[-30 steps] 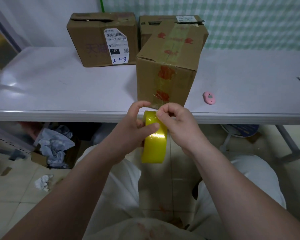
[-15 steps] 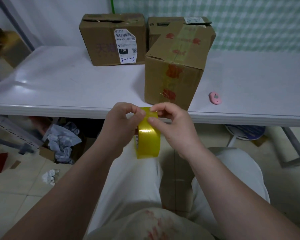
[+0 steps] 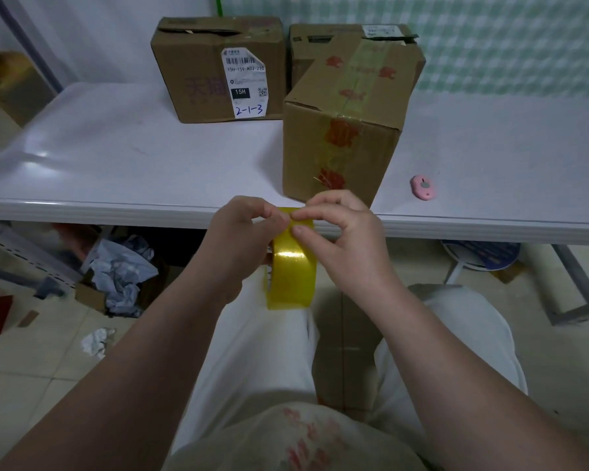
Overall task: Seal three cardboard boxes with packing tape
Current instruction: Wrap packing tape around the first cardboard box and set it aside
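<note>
A yellow tape roll (image 3: 291,273) hangs upright just below the table's front edge, over my lap. My left hand (image 3: 238,243) grips it from the left side. My right hand (image 3: 344,239) pinches at the top of the roll with thumb and fingertips. Three cardboard boxes stand on the white table (image 3: 116,158): a near box (image 3: 344,124) with printed tape along its top seam, a labelled box (image 3: 215,69) at the back, and a third box (image 3: 306,45) partly hidden behind the near one.
A small pink cutter (image 3: 422,187) lies on the table right of the near box. Under the table are crumpled paper (image 3: 119,270), a small carton and a fan (image 3: 480,254). A table leg (image 3: 578,283) stands at the right.
Both hands and the roll stay at the table edge; my right fingers have shifted slightly on the top of the roll. The view has drifted a little to the left.
</note>
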{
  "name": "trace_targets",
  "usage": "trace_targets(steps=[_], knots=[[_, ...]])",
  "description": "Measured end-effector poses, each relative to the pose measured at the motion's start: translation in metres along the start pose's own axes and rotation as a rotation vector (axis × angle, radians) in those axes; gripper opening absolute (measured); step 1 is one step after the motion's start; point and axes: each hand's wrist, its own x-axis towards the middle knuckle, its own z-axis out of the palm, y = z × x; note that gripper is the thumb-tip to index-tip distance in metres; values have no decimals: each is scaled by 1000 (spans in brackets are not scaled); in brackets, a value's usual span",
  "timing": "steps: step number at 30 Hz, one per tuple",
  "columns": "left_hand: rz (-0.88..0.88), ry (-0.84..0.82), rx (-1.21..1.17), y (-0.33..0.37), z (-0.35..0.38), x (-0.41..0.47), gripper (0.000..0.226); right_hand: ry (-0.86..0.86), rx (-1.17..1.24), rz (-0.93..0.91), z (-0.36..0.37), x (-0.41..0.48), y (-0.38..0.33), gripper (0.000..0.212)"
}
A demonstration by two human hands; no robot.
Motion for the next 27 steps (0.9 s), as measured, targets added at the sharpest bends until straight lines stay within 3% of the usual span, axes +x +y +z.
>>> trace_targets(steps=[9, 14, 18, 23, 27], knots=[[41, 3, 82, 3, 1, -1, 15, -60, -102, 24, -2, 2, -5, 5], [210, 81, 178, -3, 8, -8, 4, -53, -108, 63, 0, 4, -5, 11], [244, 9, 212, -8, 6, -6, 33, -33, -44, 106, -1, 5, -3, 14], [244, -17, 211, -6, 5, -3, 9, 18, 83, 202, -1, 7, 0, 24], [244, 1, 195, -9, 4, 3, 7, 32, 246, 373, 2, 8, 1, 19]])
